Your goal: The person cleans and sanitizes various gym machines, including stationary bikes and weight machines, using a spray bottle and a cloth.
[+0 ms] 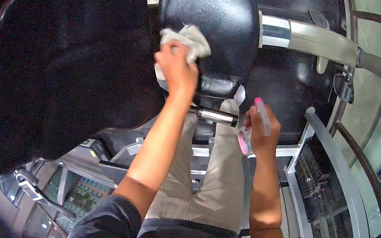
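Note:
My left hand (176,69) is closed around a crumpled white cloth (195,41). The cloth lies against the left side of a black padded seat (214,14), and both hand and cloth are slightly blurred. To the right and lower, my right hand (265,131) grips a spray bottle (244,143) with a pink and clear sprayer top. Part of the bottle is hidden behind my fingers. A shiny metal bar with a black end (217,117) sits between my hands, below the seat.
A large black padded surface (83,56) fills the left side. A pale machine arm (323,40) extends right from the seat. Grey frame bars (338,167) and a weight stack (309,170) stand at the right. My legs (227,172) are below the seat.

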The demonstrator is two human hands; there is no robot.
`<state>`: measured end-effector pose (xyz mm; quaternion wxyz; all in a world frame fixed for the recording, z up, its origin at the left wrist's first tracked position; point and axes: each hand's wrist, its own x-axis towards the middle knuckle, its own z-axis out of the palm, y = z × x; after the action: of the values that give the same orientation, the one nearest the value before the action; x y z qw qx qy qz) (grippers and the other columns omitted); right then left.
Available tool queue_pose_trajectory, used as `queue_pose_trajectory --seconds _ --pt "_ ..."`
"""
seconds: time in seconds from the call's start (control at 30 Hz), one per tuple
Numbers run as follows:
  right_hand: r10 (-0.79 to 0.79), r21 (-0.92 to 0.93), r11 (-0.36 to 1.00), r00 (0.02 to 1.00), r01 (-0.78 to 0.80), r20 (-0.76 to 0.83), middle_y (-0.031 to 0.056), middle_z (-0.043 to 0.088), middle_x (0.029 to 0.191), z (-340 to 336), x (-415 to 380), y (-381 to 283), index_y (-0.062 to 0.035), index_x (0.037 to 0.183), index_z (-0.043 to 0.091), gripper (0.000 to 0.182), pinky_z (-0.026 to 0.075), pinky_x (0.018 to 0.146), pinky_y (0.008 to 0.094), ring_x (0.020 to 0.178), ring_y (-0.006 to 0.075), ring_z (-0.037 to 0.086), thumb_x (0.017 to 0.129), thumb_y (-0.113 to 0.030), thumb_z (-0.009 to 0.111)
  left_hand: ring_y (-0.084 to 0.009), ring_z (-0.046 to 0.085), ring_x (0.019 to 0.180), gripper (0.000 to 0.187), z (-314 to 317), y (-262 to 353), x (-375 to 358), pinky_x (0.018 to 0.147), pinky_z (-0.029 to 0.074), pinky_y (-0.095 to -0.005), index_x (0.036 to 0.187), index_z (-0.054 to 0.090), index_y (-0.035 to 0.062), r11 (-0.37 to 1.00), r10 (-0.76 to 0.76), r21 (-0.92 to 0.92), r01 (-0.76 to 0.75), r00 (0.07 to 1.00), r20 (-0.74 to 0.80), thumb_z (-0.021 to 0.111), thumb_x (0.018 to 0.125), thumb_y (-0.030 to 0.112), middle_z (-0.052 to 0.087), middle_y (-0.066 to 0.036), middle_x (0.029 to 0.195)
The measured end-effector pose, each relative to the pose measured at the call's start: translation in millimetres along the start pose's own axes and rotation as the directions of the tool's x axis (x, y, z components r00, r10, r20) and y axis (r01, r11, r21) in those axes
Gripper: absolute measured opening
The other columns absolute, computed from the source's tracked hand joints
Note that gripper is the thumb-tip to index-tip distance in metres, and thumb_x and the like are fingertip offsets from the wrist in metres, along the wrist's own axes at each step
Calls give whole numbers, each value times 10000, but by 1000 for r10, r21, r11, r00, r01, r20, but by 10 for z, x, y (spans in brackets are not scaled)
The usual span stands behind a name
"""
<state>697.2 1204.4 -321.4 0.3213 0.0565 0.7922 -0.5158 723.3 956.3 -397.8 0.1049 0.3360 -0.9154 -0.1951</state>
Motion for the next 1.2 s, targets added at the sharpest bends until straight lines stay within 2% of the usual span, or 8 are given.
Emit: queue_pose_trajectory --seconds 0.07,0.13,0.33,0.6,0.67,0.77,1.0,1.2 --pt "12 29 1000 1000 -12 -18 74 656 706 15 2 71 -47 908 666 300 507 568 323 602 155 651 1013 -328 662 -411 503 1082 414 34 10 148 960 430 -491 1062 668 30 991 -136 -30 133 978 -158 740 671 -85 553 -165 1243" --pt "36 58 998 999 -35 -30 73 656 705 12 -2 130 -48 908 665 281 508 571 325 604 151 650 1007 -311 672 -417 500 1112 414 74 227 116 982 426 -506 1089 657 23 986 -166 -32 165 986 -30 750 693 -54 552 -178 1252" --pt "34 71 997 999 -33 -16 81 662 713 0 -53 126 -37 934 669 248 518 579 333 615 157 659 1007 -274 666 -423 500 1092 448 210 764 -514 963 433 -497 1065 648 41 955 145 -286 -74 961 237 716 641 -88 545 -183 1261" --pt "44 43 998 999 -44 -1 67 665 807 -129 -76 186 -13 999 663 292 520 605 303 678 137 652 1026 -304 669 -447 512 1145 383 371 97 715 999 428 -517 1104 653 15 997 -78 -39 71 973 -218 755 737 -22 562 -219 1241" --pt "49 58 997 999 -50 25 63 664 847 -159 -81 299 -5 1019 659 307 519 617 293 698 128 642 1030 -312 674 -450 514 1144 371 405 247 897 1010 430 -517 1106 657 4 987 -147 -100 129 967 -209 755 748 16 566 -232 1243" --pt "42 132 990 999 -42 9 47 642 799 -146 -146 392 -28 977 656 317 503 604 292 672 120 630 1032 -340 669 -440 515 1160 377 450 652 795 1022 438 -511 1096 655 0 970 142 -180 -161 983 -113 747 732 24 573 -220 1239" --pt "17 156 988 1000 -17 -3 12 608 718 -136 -147 310 -59 905 638 338 481 575 290 624 105 618 1025 -372 683 -423 510 1188 455 262 780 556 1035 445 -495 1129 658 38 948 242 -236 -214 966 94 759 690 -20 552 -182 1302" --pt "29 193 981 999 -20 -43 10 618 730 -197 -139 365 -50 945 652 308 489 577 286 637 99 628 1031 -344 675 -432 508 1151 399 470 102 1410 1008 434 -491 1121 677 22 997 -9 -74 -9 972 -234 783 736 16 565 -196 1261"
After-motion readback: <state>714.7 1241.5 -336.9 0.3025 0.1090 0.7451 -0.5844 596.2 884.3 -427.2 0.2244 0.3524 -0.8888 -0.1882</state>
